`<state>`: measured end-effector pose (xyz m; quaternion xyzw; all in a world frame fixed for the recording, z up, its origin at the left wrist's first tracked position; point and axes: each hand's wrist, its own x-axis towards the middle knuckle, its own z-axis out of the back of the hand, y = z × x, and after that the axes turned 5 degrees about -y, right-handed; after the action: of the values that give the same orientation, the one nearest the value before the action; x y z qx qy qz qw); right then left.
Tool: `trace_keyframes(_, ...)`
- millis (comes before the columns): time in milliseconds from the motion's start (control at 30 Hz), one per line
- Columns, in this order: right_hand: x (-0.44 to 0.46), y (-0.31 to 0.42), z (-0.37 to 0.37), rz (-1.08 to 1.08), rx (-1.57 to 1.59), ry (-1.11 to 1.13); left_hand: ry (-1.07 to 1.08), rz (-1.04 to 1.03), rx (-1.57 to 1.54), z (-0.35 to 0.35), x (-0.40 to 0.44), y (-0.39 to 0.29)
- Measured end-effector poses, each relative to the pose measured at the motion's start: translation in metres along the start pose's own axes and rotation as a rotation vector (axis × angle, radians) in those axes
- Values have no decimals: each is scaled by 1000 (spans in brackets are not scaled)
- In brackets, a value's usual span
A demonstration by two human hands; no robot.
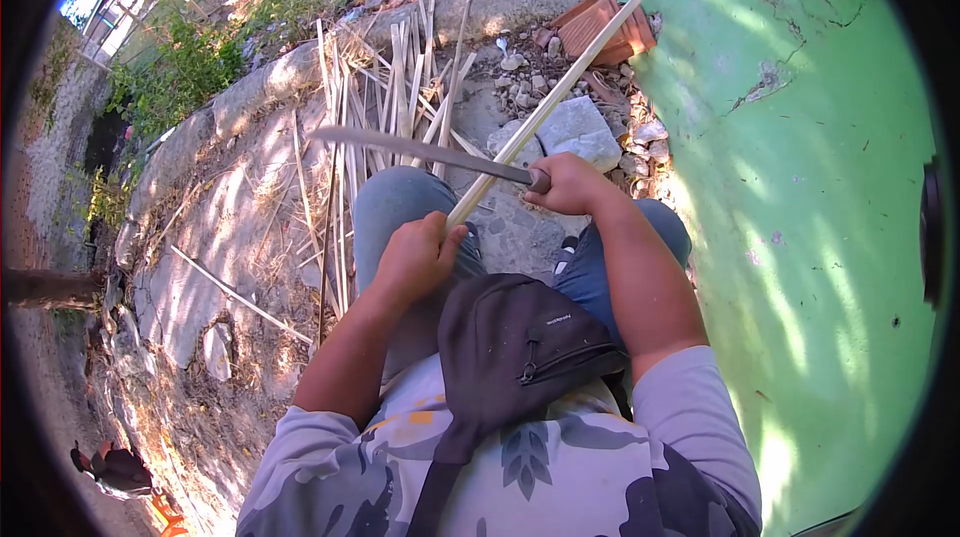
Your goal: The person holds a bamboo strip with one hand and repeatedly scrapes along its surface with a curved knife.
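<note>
My left hand [415,255] is closed round the lower end of a pale wooden strip [570,82], which slants up to the right. In my right hand [567,185] is the handle of a long dark blade [400,145]. The blade points left and crosses the strip above my left hand. Whether blade and strip touch, I cannot tell. Beyond my knees a loose pile of similar pale strips [400,77] lies on the ground.
A green wall [800,187] runs along the right. Near its foot lie a pale stone block [580,132], rubble and orange tiles [605,32]. A black bag [510,347] rests on my lap. One loose strip [240,295] lies at the left.
</note>
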<state>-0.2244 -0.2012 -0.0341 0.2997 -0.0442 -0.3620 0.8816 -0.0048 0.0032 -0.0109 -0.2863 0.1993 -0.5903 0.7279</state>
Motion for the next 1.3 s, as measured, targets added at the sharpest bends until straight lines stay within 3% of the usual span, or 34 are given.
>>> trace_keyframes(100, 11, 0, -1, -144, 124, 46, -5, 44, -4, 1, 4, -4)
trace_keyframes(500, -4, 11, 0, 131, -138, -64, 13, 52, 6, 1, 5, -5)
trace_keyframes(633, 12, -17, 1, -150, 132, -138, 4, 78, -10, 5, 2, -6)
trace_keyframes(733, 12, -20, -4, -153, 217, -182, -5, 75, -31, 7, 2, -5)
trace_keyframes(967, -5, 19, 4, 25, -12, -26, -9, 51, -13, 0, 3, -3)
trace_keyframes(1067, -4, 2, 17, -22, -67, -33, 8, 10, -7, 3, 1, -3)
trace_keyframes(1167, 8, -27, 20, -269, 132, -152, -31, 4, -17, 1, 1, 2)
trace_keyframes(1300, 12, -31, 3, -272, 252, -233, -37, 2, -48, 1, 3, 3)
